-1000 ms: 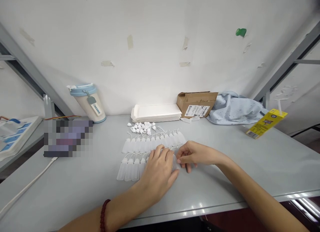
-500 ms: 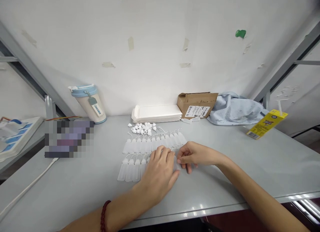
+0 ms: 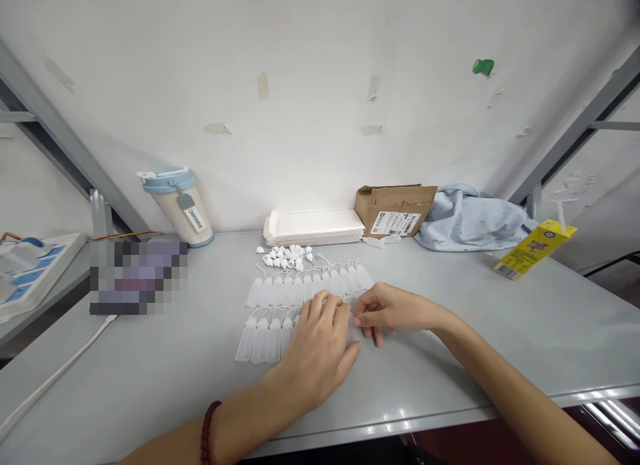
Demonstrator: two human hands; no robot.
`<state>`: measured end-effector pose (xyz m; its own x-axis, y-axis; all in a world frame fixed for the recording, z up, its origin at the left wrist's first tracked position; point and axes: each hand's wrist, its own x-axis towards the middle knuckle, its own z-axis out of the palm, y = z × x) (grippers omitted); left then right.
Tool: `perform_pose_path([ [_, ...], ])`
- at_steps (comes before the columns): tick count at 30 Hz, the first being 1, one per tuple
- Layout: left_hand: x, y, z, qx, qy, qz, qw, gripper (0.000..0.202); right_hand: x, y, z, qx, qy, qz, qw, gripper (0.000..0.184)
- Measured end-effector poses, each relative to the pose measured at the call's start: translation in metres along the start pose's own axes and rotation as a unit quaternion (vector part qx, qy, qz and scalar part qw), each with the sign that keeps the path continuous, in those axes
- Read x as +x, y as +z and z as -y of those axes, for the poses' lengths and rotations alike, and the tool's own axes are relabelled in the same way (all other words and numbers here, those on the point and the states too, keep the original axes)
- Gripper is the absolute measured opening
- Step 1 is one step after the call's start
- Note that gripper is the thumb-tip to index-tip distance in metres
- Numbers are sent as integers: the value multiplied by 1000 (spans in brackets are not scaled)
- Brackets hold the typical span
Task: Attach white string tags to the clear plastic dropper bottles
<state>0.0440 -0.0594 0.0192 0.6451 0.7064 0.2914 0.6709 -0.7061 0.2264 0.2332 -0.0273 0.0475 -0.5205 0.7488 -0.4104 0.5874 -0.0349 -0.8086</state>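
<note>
Two rows of small translucent plastic bottles (image 3: 305, 286) lie side by side on the grey table (image 3: 450, 358), each with a thin looped tether. My left hand (image 3: 317, 348) lies palm down over the right end of the near row (image 3: 260, 338), fingers curled onto the bottles. My right hand (image 3: 383, 311) sits just right of it, fingertips pinched together on a clear bottle between the two hands. A heap of small white caps (image 3: 286, 256) lies behind the far row.
A blue-lidded tumbler (image 3: 179, 205) stands at the back left, a stack of white trays (image 3: 314, 227) and a cardboard box (image 3: 395, 210) at the back centre, a pale blue cloth (image 3: 473, 218) and a yellow carton (image 3: 534, 248) at the right. A white cable (image 3: 55, 375) runs along the left.
</note>
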Motion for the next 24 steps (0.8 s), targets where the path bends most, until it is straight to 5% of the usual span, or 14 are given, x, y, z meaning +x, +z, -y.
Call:
perform_pose_path([
  [13, 0, 1, 2, -10, -5, -26, 1000, 26, -1, -2, -1, 8, -6, -56, 998, 40],
  [17, -1, -1, 2, -22, -7, -26, 999, 28, 3, -7, -2, 36, -56, -142, 988, 41],
  [19, -1, -1, 2, -31, -9, -27, 999, 30, 12, -14, -9, 34, -105, -280, 954, 38],
  [22, -2, -2, 3, -44, -14, -18, 999, 29, 31, -34, -31, -80, -137, -498, 852, 28],
  [24, -2, -3, 4, -50, -16, -17, 998, 30, 42, -50, -50, -222, -145, -531, 805, 28],
])
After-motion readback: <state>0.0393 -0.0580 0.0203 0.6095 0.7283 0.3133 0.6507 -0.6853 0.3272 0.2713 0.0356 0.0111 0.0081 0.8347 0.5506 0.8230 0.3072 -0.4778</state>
